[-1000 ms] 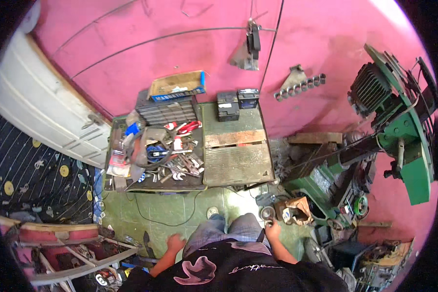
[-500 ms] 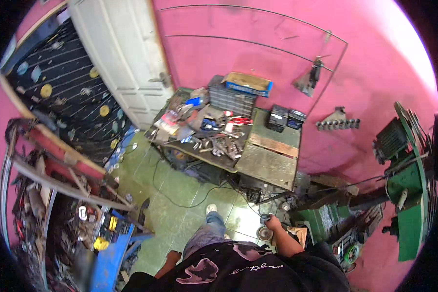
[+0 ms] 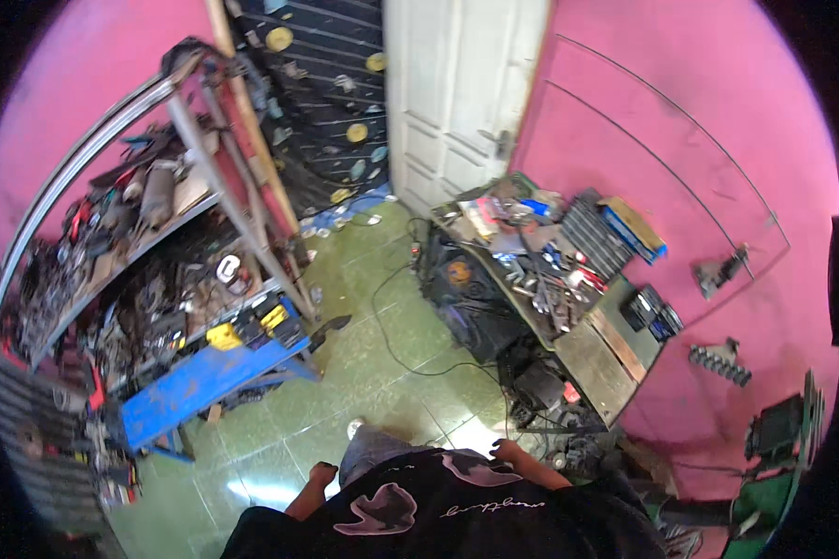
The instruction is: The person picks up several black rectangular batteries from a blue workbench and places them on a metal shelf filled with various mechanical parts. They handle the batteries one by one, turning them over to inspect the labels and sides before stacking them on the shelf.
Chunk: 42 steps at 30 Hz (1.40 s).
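My left hand (image 3: 323,473) hangs low beside my leg, its fingers curled with nothing showing in them. On the other side, my right hand (image 3: 511,454) is held in front of my dark shirt, its fingers closed around a small dark thing that I cannot make out. Both hands are apart from the furniture. The blue bench (image 3: 182,391) stands to the left of my left hand. Ahead and to the right is the workbench (image 3: 598,373), with a heap of hand tools (image 3: 550,296) on it.
Green floor tiles (image 3: 345,321) lie between bench and workbench, with a black cable (image 3: 379,321) across them. Metal shelves (image 3: 130,270) full of parts stand left. Yellow-and-black tools (image 3: 275,317) lie by the blue bench. A white door (image 3: 461,102) is ahead; a green machine (image 3: 764,494) stands right.
My view has turned left, so the workbench has shifted right and the shelves and blue bench show more fully. My right hand has drawn closer to my body.
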Available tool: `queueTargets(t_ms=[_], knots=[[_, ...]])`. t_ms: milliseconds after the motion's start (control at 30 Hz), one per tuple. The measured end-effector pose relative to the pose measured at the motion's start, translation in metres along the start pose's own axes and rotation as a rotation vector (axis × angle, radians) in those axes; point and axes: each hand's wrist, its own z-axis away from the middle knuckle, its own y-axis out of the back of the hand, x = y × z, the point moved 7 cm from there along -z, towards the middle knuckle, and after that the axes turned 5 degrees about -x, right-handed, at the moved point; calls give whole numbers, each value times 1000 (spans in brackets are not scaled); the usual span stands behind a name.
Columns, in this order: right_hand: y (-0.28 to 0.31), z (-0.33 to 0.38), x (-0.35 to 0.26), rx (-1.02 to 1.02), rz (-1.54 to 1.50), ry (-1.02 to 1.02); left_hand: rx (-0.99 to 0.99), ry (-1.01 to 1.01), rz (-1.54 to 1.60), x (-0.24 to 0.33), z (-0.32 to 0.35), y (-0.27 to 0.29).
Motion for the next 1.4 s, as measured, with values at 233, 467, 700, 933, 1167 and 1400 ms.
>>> queueTargets(t_ms=[233,467,700,933,1167,1400], knots=[[46,-43,-73,42,375,99,-27,248,287,-63,73,-55],[-21,-110,-217,-32,619,315,18,332,476,-169,124,-118],[-63,-128,-464,1,646,436,418,222,360,-276,172,-51],[-46,-79,-575,23,511,427,370,548,856,-317,142,-37],[-49,-106,-642,48,773,455,502,408,911,-267,63,104],[-52,-165,-782,198,911,773,617,218,651,-239,-55,264]])
